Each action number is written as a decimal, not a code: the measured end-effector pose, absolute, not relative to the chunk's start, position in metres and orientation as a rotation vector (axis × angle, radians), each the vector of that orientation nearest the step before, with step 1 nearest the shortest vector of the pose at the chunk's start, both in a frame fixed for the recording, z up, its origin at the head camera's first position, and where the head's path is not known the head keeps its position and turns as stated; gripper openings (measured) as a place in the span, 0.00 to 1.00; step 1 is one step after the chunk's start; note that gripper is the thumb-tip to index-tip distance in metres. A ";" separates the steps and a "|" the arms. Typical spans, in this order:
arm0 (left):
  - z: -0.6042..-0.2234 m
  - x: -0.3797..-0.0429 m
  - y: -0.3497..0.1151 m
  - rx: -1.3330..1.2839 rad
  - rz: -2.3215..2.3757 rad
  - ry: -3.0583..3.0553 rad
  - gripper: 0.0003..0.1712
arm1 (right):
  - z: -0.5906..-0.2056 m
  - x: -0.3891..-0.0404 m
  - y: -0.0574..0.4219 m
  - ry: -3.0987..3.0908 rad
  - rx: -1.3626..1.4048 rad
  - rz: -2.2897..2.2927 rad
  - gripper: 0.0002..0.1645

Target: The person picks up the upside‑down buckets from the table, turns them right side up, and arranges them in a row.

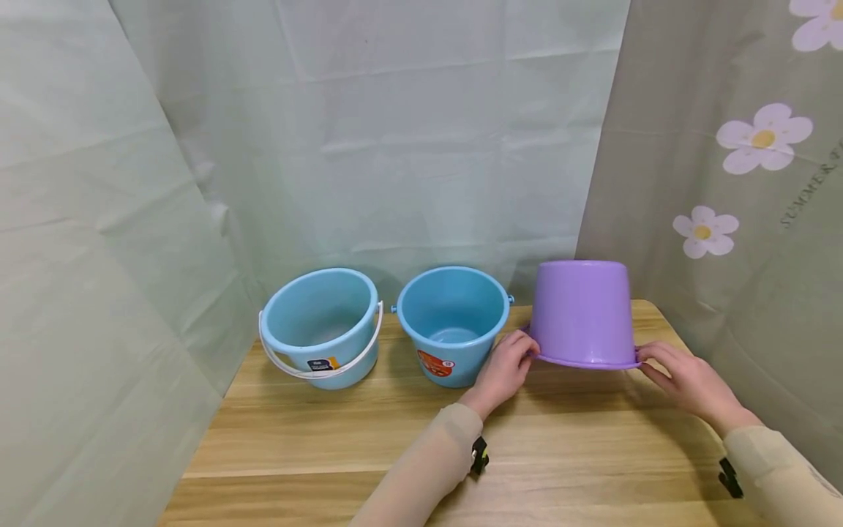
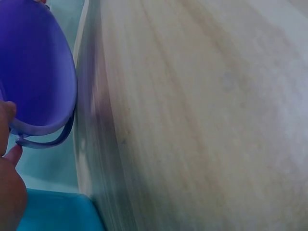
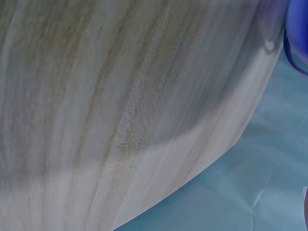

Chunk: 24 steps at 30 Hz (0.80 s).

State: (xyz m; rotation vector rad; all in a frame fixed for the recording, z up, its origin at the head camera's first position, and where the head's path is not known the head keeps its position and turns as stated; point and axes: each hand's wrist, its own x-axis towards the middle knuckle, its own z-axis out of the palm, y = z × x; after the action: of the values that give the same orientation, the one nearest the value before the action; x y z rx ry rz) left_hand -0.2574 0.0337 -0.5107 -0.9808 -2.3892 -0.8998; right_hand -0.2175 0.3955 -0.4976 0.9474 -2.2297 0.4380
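A purple bucket (image 1: 582, 313) is turned upside down at the right of the table, its rim facing down and tilted up toward me in front. My left hand (image 1: 503, 369) pinches the rim on its left side, and my right hand (image 1: 691, 380) pinches the rim on the right. The left wrist view looks into the bucket's open mouth (image 2: 36, 62), where its purple handle (image 2: 50, 142) hangs at the rim near my left fingers. In the right wrist view only an edge of the bucket (image 3: 298, 29) shows, and my right hand is almost wholly out of frame.
Close to my left hand stands an upright blue bucket (image 1: 454, 351) with a red sticker. Farther left is a light blue bucket (image 1: 342, 377) with a white handle (image 1: 316, 375). The wooden table (image 1: 296, 446) backs onto a pale curtain (image 1: 421, 146); a flowered curtain (image 1: 744, 293) hangs at right.
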 end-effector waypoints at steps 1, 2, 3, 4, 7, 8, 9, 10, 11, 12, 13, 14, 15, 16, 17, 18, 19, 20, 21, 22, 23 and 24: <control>-0.511 -0.257 0.034 -0.977 -0.917 -2.375 0.11 | -0.497 -0.217 0.395 -2.218 0.938 0.438 0.33; -0.510 -0.257 0.034 -0.974 -0.934 -2.359 0.11 | -0.496 -0.216 0.395 -2.206 0.930 0.443 0.32; -0.510 -0.257 0.034 -0.969 -0.952 -2.345 0.10 | -0.496 -0.215 0.394 -2.198 0.925 0.454 0.32; -0.510 -0.258 0.034 -0.967 -0.973 -2.331 0.10 | -0.495 -0.215 0.394 -2.183 0.919 0.454 0.32; -0.508 -0.258 0.035 -0.971 -1.005 -2.298 0.09 | -0.491 -0.214 0.394 -2.182 0.873 0.462 0.33; -0.506 -0.257 0.035 -0.978 -1.010 -2.288 0.10 | -0.490 -0.214 0.394 -2.187 0.853 0.469 0.34; -0.504 -0.257 0.036 -0.984 -1.017 -2.279 0.10 | -0.488 -0.214 0.394 -2.188 0.835 0.476 0.34; -0.503 -0.256 0.037 -0.991 -1.025 -2.272 0.10 | -0.487 -0.213 0.394 -2.190 0.812 0.484 0.35; -0.501 -0.256 0.038 -0.997 -1.025 -2.268 0.10 | -0.485 -0.213 0.394 -2.201 0.789 0.503 0.35; -0.499 -0.255 0.039 -1.002 -1.026 -2.267 0.11 | -0.483 -0.213 0.394 -2.212 0.767 0.522 0.34; -0.498 -0.254 0.040 -1.012 -1.033 -2.268 0.11 | -0.481 -0.212 0.393 -2.215 0.755 0.534 0.33; -0.496 -0.253 0.041 -1.019 -1.034 -2.274 0.11 | -0.479 -0.212 0.393 -2.216 0.748 0.551 0.30; -0.494 -0.253 0.042 -1.031 -1.044 -2.278 0.12 | -0.477 -0.211 0.392 -2.219 0.740 0.570 0.25; -0.493 -0.253 0.042 -1.043 -1.048 -2.288 0.12 | -0.475 -0.211 0.391 -2.222 0.732 0.588 0.19; -0.492 -0.252 0.043 -1.055 -1.060 -2.299 0.12 | -0.472 -0.210 0.390 -2.227 0.727 0.608 0.11; -0.491 -0.252 0.043 -1.065 -1.081 -2.311 0.13 | -0.469 -0.209 0.389 -2.233 0.726 0.624 0.07; -0.489 -0.251 0.042 -1.073 -1.114 -2.324 0.13 | -0.466 -0.209 0.388 -2.239 0.726 0.640 0.10; -0.488 -0.250 0.042 -1.074 -1.155 -2.337 0.13 | -0.463 -0.208 0.387 -2.242 0.726 0.663 0.15; -0.486 -0.250 0.042 -1.070 -1.204 -2.352 0.14 | -0.460 -0.208 0.387 -2.248 0.723 0.687 0.19; -0.485 -0.249 0.042 -1.061 -1.251 -2.367 0.14 | -0.458 -0.208 0.386 -2.253 0.718 0.705 0.21; -0.483 -0.249 0.043 -1.051 -1.308 -2.375 0.15 | -0.455 -0.209 0.386 -2.261 0.715 0.720 0.21; -0.481 -0.248 0.043 -1.038 -1.354 -2.382 0.15 | -0.452 -0.209 0.386 -2.267 0.713 0.725 0.21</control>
State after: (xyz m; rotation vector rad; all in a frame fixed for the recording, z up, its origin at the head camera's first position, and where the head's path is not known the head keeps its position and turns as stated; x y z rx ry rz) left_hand -0.2483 0.0430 -0.4807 -1.0384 -2.3823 -1.3540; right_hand -0.2089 0.3859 -0.4522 0.7128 -2.2666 0.7248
